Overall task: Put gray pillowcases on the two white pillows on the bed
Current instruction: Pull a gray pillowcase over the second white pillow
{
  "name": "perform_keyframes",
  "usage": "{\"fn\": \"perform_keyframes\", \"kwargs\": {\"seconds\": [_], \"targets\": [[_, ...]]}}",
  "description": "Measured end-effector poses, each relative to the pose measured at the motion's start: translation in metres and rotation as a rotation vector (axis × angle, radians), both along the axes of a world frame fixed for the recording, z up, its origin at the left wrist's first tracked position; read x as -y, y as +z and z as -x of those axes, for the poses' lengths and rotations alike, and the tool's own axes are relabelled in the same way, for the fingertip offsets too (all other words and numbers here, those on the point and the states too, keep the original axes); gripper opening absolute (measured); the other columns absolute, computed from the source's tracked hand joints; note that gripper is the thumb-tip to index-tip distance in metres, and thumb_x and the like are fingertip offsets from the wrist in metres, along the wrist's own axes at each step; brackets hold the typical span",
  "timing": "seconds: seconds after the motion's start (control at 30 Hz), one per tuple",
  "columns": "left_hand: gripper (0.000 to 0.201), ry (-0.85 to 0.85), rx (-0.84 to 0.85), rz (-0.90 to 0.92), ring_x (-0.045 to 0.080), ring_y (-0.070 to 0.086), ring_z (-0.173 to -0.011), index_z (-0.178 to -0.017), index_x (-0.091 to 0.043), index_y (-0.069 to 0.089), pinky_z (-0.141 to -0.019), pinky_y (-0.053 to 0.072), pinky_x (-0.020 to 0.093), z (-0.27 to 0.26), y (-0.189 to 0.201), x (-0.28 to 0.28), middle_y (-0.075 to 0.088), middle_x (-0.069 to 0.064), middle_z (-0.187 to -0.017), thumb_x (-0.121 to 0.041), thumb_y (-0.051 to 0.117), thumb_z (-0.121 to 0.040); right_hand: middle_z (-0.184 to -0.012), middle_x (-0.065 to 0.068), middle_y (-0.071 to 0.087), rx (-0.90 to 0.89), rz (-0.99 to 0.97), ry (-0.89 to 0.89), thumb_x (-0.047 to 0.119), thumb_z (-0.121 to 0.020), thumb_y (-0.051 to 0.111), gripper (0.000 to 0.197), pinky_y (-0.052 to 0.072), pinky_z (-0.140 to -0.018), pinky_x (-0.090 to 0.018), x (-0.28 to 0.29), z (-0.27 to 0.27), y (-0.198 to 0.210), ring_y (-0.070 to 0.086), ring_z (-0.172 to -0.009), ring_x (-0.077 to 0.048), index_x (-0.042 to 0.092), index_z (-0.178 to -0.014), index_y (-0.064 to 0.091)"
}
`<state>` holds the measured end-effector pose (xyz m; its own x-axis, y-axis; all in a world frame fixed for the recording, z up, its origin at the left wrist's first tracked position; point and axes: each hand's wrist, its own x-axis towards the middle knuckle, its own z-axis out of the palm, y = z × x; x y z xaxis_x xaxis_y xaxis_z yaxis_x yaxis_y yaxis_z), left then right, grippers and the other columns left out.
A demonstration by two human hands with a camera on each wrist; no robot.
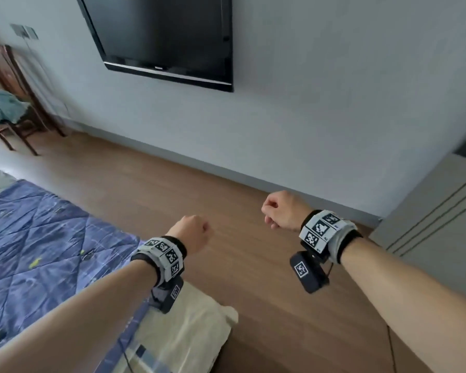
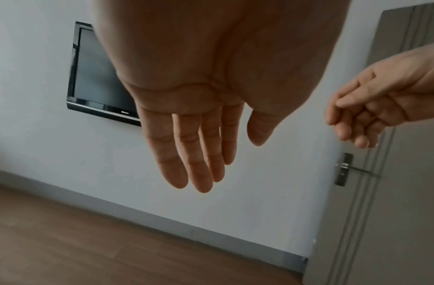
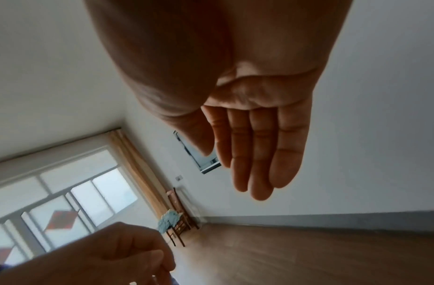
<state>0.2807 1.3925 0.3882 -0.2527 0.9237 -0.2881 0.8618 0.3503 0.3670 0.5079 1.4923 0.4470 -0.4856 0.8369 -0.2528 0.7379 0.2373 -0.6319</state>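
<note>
A blue quilt (image 1: 38, 232) covers the bed, with a white pillow (image 1: 189, 335) at its near corner. Above the pillow the left hand (image 1: 193, 232) hangs relaxed and empty; the right hand (image 1: 281, 210) likewise, over the floor (image 1: 226, 189).

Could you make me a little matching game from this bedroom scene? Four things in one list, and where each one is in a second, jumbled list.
Things:
1. television
2. white pillow
3. wooden chair
4. left hand

Places or states:
A. lies on the bed's near corner, beside the blue quilt
B. held in the air over the wooden floor, holding nothing
C. fixed on the wall
D. stands at the far left with pale blue cloth piled on it

Pairs: 1-C, 2-A, 3-D, 4-B
</note>
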Motion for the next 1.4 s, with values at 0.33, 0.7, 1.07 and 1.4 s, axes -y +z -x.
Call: {"fn": "perform_keyframes", "kwargs": {"seconds": [0.33,0.7,1.07,1.4], "targets": [[0.029,0.270,-0.072,-0.010,0.021,0.063,-0.082,-0.092,-0.025,0.061,-0.080,0.055,0.036,0.169,0.006,-0.201,0.067,-0.001,-0.089,-0.049,0.046,-0.091,-0.074,-0.001,0.074,-0.058,0.029,0.341,0.019,-0.093,0.054,0.017,0.060,-0.072,-0.035,-0.253,0.204,0.004,0.069,-0.061,-0.015,0.011,-0.084,0.067],[0.026,0.338,-0.111,-0.159,0.014,0.063,-0.083,-0.101,-0.029,0.062,-0.079,0.055,0.031,0.386,0.058,-0.443,0.069,-0.005,-0.095,-0.047,0.047,-0.093,-0.072,-0.002,0.073,-0.068,-0.014,0.482,0.019,-0.092,0.055,0.019,0.052,-0.063,-0.025,-0.499,0.453,0.027,0.067,-0.062,-0.013,0.012,-0.078,0.066],[0.028,0.791,-0.125,-0.137,0.018,0.064,-0.084,-0.097,-0.027,0.065,-0.076,0.053,0.030,0.726,0.071,-0.451,0.069,-0.003,-0.093,-0.048,0.048,-0.092,-0.070,-0.005,0.073,-0.124,0.028,0.923,0.017,-0.090,0.054,0.019,0.060,-0.062,-0.035,-0.550,0.907,0.039,0.071,-0.062,-0.025,0.009,-0.077,0.066],[0.027,1.082,-0.226,-0.138,0.019,0.063,-0.084,-0.097,-0.023,0.066,-0.078,0.053,0.035,1.069,0.071,-0.346,0.070,0.000,-0.093,-0.045,0.052,-0.092,-0.075,-0.004,0.074,-0.109,0.076,1.301,0.020,-0.094,0.054,0.017,0.058,-0.065,-0.036,-0.439,1.295,0.042,0.070,-0.061,-0.018,0.014,-0.083,0.066]]}}
